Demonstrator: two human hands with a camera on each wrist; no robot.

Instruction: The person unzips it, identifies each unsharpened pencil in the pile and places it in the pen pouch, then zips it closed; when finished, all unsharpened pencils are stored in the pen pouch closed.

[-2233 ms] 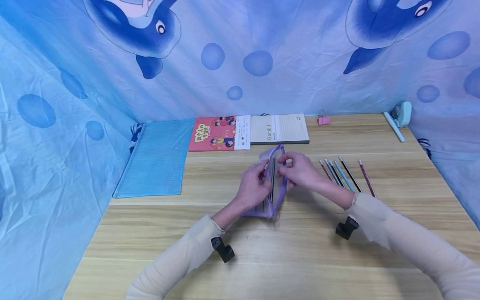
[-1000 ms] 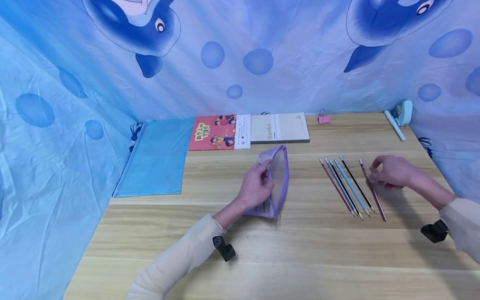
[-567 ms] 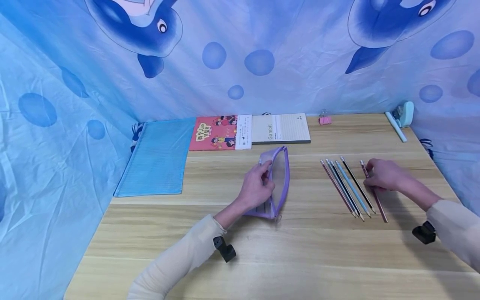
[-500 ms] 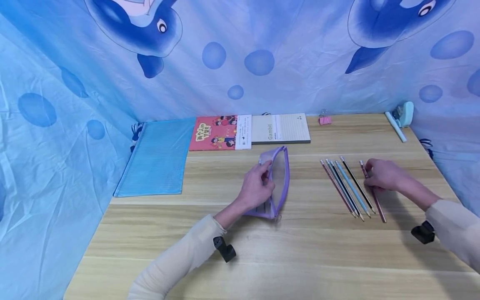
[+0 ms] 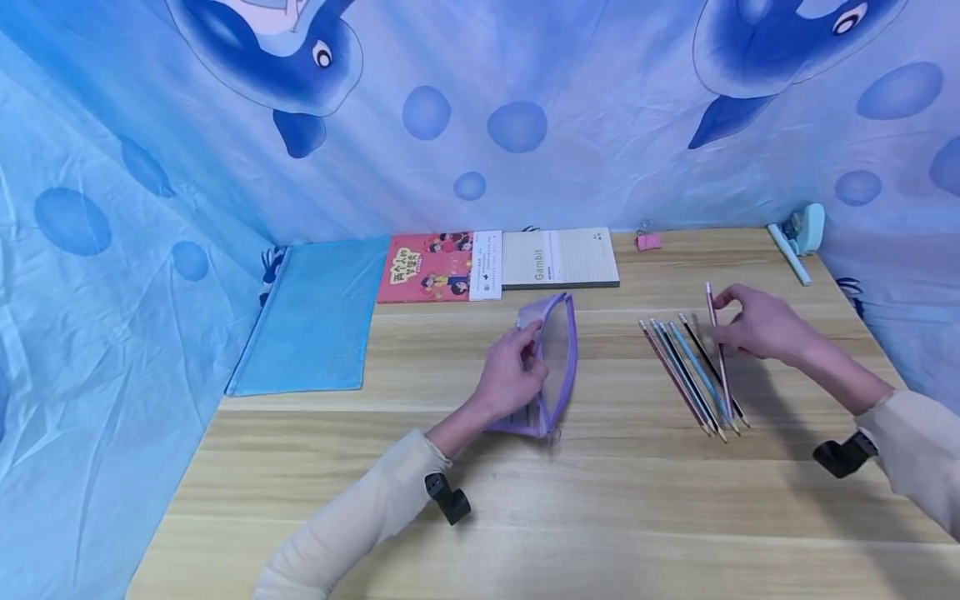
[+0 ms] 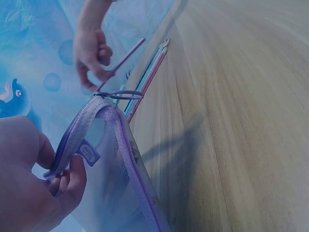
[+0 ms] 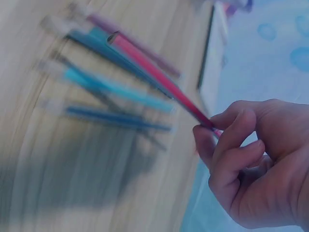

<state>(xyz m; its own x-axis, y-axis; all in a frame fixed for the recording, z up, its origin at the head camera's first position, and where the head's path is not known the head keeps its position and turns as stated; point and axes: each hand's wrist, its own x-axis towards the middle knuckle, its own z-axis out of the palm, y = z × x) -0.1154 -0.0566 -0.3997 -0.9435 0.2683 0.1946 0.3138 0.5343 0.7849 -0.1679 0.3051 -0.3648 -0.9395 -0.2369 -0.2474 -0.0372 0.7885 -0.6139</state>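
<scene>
My left hand [image 5: 512,372] pinches the near edge of a purple-trimmed mesh zipper pouch [image 5: 573,342], whose mouth gapes toward the right. In the left wrist view, thumb and fingers hold the pouch's zipper edge [image 6: 72,130], with a small tag beside them. My right hand [image 5: 761,325] pinches a reddish pencil [image 5: 717,342] near its upper end, raised above the table. The right wrist view shows this pencil [image 7: 154,72] slanting away from the fingertips, its far end unsharpened. Below it several pencils [image 5: 678,375] lie side by side, in dark, light blue and reddish colours.
Along the back lie a blue mesh folder [image 5: 307,317], a red picture book [image 5: 423,267], and a Gambit notebook [image 5: 573,257]. A pink binder clip [image 5: 648,241] sits to their right. Farther right are a light blue stick [image 5: 789,254] and a mint-coloured object [image 5: 810,228].
The right hand left the pouch, reached to the rightmost pencil and lifted it, now moving left over the other pencils. The left hand stays on the pouch.
</scene>
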